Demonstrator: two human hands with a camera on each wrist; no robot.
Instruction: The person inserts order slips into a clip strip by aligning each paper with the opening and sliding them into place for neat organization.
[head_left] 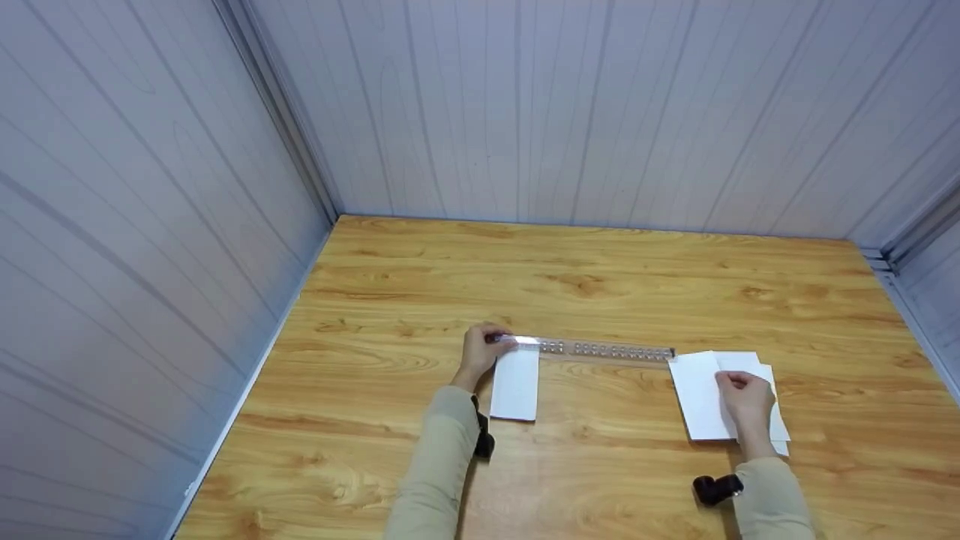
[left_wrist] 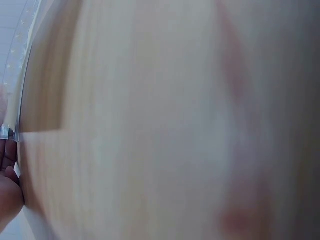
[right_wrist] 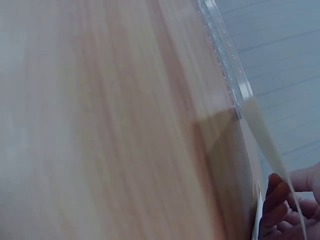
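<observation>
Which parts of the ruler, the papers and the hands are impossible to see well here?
Head view: any numbers on the ruler, too small.
Head view: the ruler's one end, partly covered by the left hand.
Head view: the lower sheets, mostly hidden by the top sheet and right hand.
Left wrist view: most of the left hand, cut off by the left edge.
Right wrist view: part of the right hand, cut off by the right edge.

Wood-grain table (head_left: 600, 289) under white paper (head_left: 514, 386), clear ruler (head_left: 619, 350)
</observation>
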